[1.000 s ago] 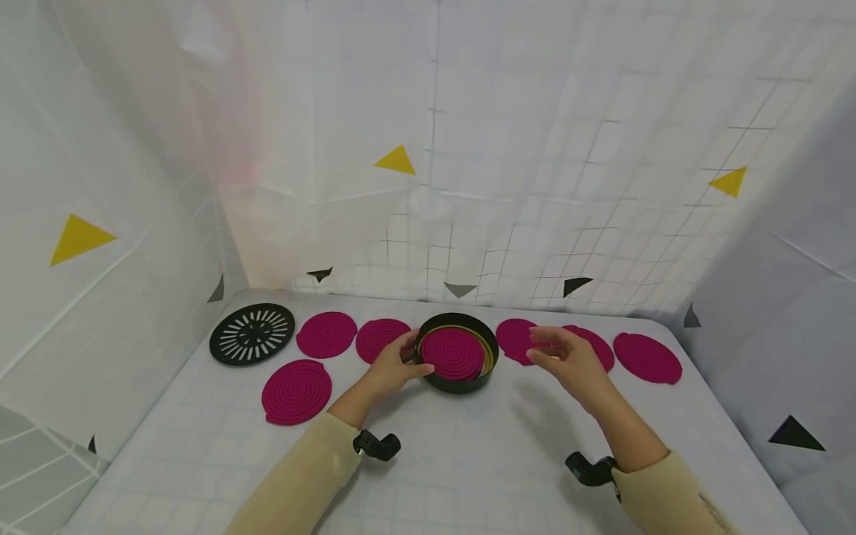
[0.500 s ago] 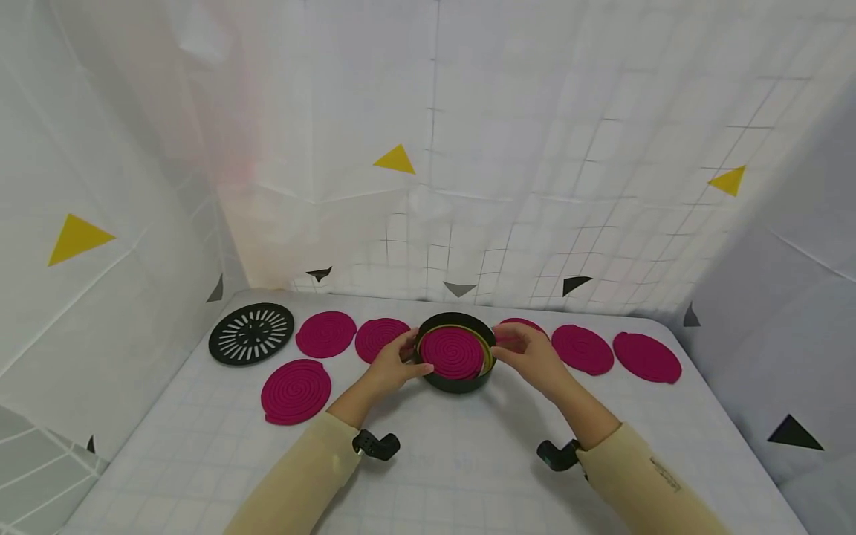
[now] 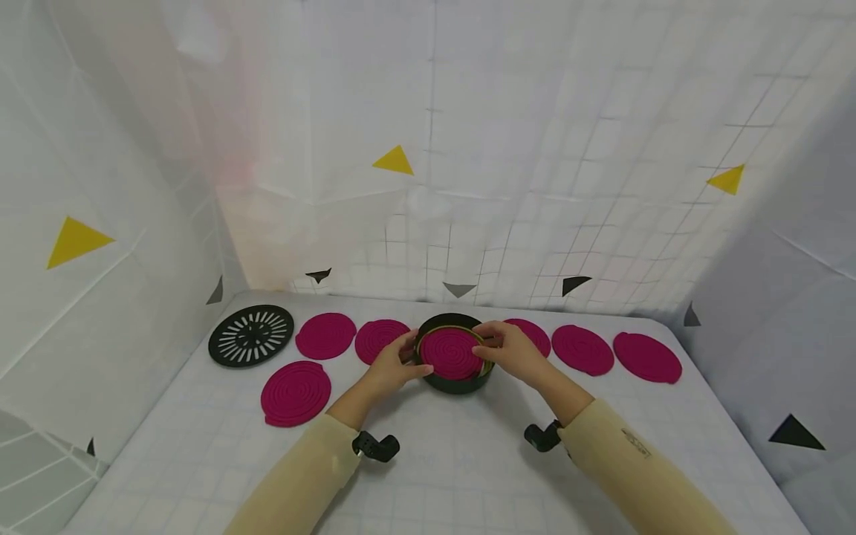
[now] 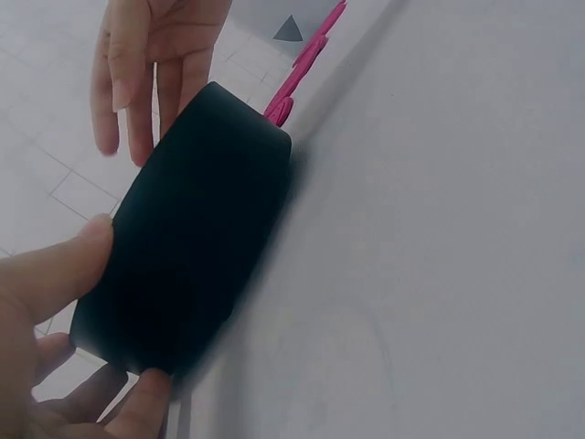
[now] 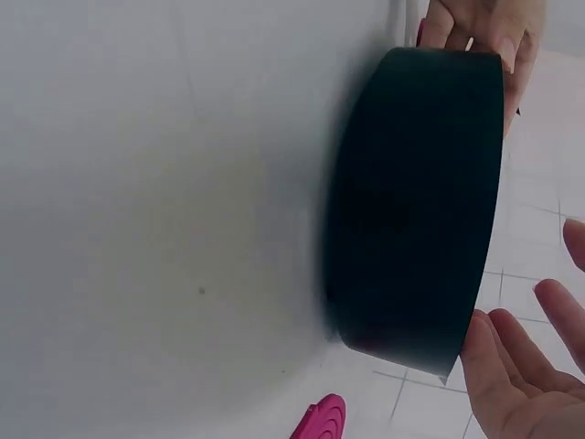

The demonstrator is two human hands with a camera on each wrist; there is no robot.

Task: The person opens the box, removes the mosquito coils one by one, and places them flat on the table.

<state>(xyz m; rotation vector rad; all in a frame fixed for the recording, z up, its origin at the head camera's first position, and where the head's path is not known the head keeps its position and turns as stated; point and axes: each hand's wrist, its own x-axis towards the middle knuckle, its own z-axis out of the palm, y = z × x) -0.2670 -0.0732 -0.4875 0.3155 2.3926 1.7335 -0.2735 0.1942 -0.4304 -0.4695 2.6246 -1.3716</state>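
Observation:
A round black holder (image 3: 458, 386) with a yellow-green inner edge stands at the middle back of the table. Inside it lies a magenta spiral coaster (image 3: 449, 354). My left hand (image 3: 388, 369) grips the holder's left side, thumb in front and fingers behind, as the left wrist view shows on the dark wall (image 4: 187, 229). Over the right rim is my right hand (image 3: 518, 355), thumb and fingers spread at the coaster's right edge. In the right wrist view some of its fingertips (image 5: 480, 343) meet the holder's rim. Whether they touch the coaster is hidden.
Left of the holder lie several magenta spiral coasters (image 3: 296, 394), with a slotted black disc (image 3: 251, 336) at the far left. More magenta coasters (image 3: 582, 349) lie along the back right. White sheeting (image 3: 428, 223) rises behind and on both sides.
My right hand has moved left, from above the right-hand coasters to the holder's right rim. The left hand and the holder have stayed in place.

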